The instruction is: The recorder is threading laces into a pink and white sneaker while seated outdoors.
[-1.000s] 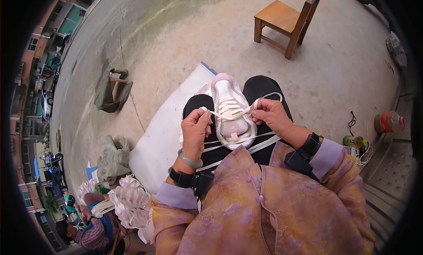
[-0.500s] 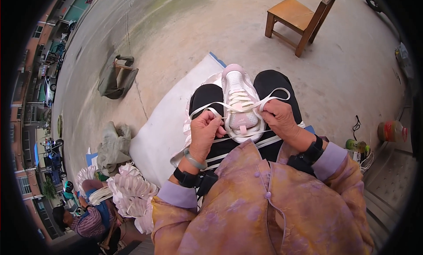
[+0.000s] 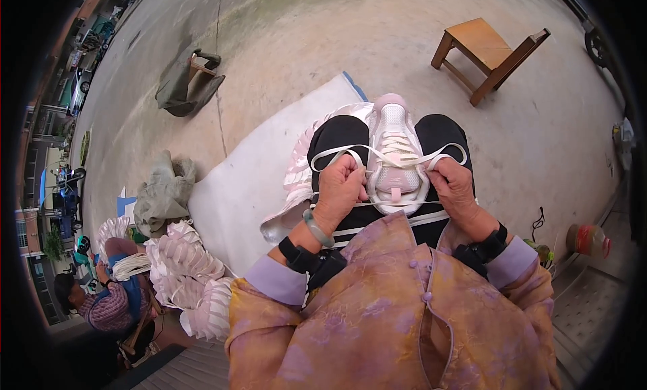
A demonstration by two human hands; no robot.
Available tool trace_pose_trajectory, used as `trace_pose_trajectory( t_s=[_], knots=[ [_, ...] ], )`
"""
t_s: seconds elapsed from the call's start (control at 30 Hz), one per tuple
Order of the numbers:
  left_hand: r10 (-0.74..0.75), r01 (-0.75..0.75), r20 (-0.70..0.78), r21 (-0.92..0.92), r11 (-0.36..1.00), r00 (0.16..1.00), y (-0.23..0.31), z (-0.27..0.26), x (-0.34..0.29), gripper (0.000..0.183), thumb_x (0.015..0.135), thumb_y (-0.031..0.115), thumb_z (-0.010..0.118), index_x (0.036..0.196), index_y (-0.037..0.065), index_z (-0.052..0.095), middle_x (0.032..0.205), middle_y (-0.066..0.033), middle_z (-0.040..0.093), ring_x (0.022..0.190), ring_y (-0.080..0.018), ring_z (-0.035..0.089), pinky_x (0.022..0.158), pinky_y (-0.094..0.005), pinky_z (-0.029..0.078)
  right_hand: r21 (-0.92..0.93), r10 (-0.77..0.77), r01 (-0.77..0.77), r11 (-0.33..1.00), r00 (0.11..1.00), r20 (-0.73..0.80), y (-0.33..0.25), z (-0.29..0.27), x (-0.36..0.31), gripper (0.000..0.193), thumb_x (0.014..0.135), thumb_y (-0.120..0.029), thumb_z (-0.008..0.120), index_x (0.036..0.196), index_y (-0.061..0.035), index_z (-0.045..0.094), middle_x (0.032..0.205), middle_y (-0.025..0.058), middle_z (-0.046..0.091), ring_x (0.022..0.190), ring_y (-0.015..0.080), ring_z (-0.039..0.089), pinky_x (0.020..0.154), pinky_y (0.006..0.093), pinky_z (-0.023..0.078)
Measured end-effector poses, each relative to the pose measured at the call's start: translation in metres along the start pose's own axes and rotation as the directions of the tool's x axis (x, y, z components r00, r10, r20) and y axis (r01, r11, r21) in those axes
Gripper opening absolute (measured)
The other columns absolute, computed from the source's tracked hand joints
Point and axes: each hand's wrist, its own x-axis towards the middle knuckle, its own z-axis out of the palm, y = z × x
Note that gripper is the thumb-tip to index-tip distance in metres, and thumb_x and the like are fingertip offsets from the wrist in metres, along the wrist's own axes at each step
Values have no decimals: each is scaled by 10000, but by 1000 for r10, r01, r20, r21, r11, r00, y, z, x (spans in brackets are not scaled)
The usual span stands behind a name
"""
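A pink and white sneaker [image 3: 396, 180] rests between my black-trousered knees [image 3: 441, 131], its toe pointing away from me. Its white shoelace [image 3: 402, 163] crosses over the tongue, with a loop hanging out on either side. My left hand [image 3: 340, 188] is closed on the lace by the left side of the shoe, thumb and finger pinched together. On the opposite side, my right hand [image 3: 453, 188] pinches the lace close to the shoe's collar. More white lace strands [image 3: 431, 218] lie across my lap below the heel.
A pale sheet [image 3: 236, 188] spreads at left, beside pink and white shoe pieces [image 3: 185, 275] and a grey-green cloth [image 3: 165, 191]. A wooden chair [image 3: 482, 43] stands far right. A draped stool [image 3: 189, 87] is far left. Another person [image 3: 111, 306] sits lower left. A bottle [image 3: 586, 242] stands right.
The whole view has shifted, so the shoe and chair appear farther right. My left hand has moved slightly forward along the shoe. Both hands still pinch the lace.
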Motion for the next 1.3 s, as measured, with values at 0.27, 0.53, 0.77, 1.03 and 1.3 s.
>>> trace_pose_trajectory(
  t_s=[0.27,0.53,0.77,1.03,1.3],
  knots=[
    [165,-159,-26,159,974,986,-7,2,8,122,861,59,522,743,40,506,598,-4,529,430,-52,478,374,-194,367,-14,6,-6,1000,1000,10,-4,0,2,61,756,13,594,811,5,570,718,129,534,649,273,552,597,318,441],
    [51,-56,26,282,958,998,-11,-4,19,125,836,37,527,715,25,496,608,-13,533,414,-52,446,361,-224,346,4,90,-90,996,996,14,-4,0,-1,45,778,-23,597,812,0,580,693,125,524,617,262,541,575,320,432],
    [679,-587,165,669,455,715,0,5,13,103,797,27,544,715,-1,488,578,-69,496,417,-118,465,393,-306,372,-20,99,-98,995,995,19,-6,-2,-1,56,794,-48,597,831,-6,593,690,122,529,613,254,540,570,315,425],
    [176,-198,92,391,899,980,6,5,18,127,780,55,566,713,-23,491,598,-178,507,506,-268,503,509,-353,411,2,157,-157,988,987,29,-7,-1,-2,74,800,-76,601,819,-5,593,665,120,544,589,246,547,556,320,427],
    [450,-375,43,628,682,892,17,6,-4,209,738,112,680,770,2,505,579,-119,499,512,-231,502,488,-334,407,-145,361,-339,930,916,174,-25,-21,-2,114,766,-119,635,806,-16,609,657,117,589,581,239,586,544,305,442]
  ],
)
